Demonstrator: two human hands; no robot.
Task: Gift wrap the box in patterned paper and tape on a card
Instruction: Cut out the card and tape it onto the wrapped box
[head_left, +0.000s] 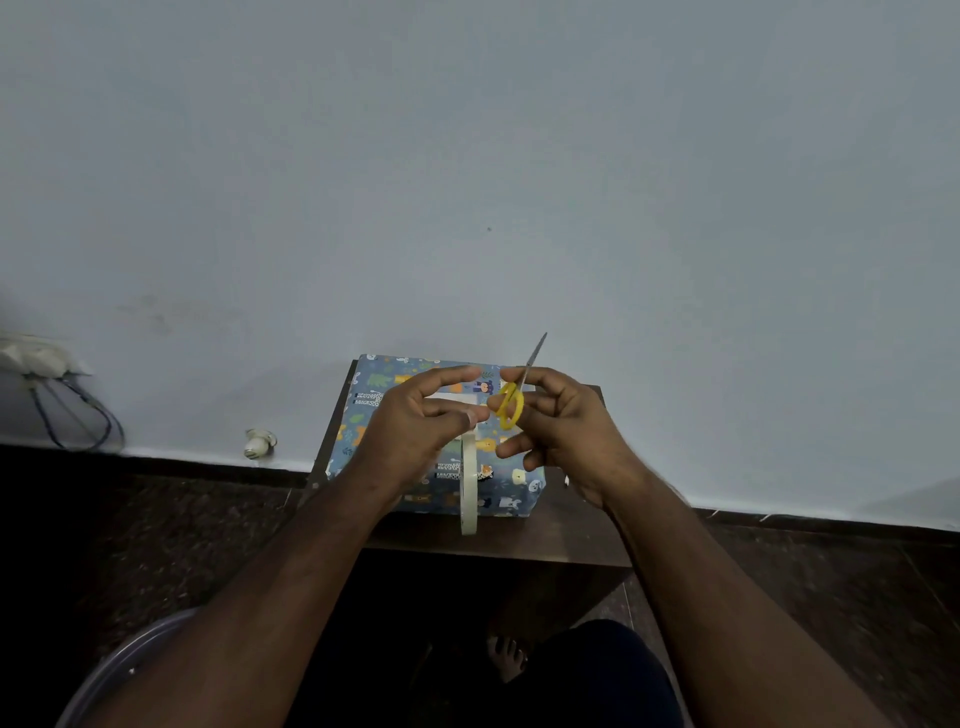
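Bare foot (506, 656) showed lowest in view, on the dark floor under the small brown wooden table (561, 535). On the table sat the blue animal-print wrapped box (511, 488), filling its far half, a white card (451, 401) on top. My left hand (415, 431) pinched what looked like a tape strip; I couldn't confirm it, and the cream tape roll (468, 491) hung below. My right hand (563, 426) gripped the yellow-handled scissors (514, 397), blades up. I judged the tape light, limp and sticky: hold it taut by its ends. The box looked stiff and light; steady it by the sides.
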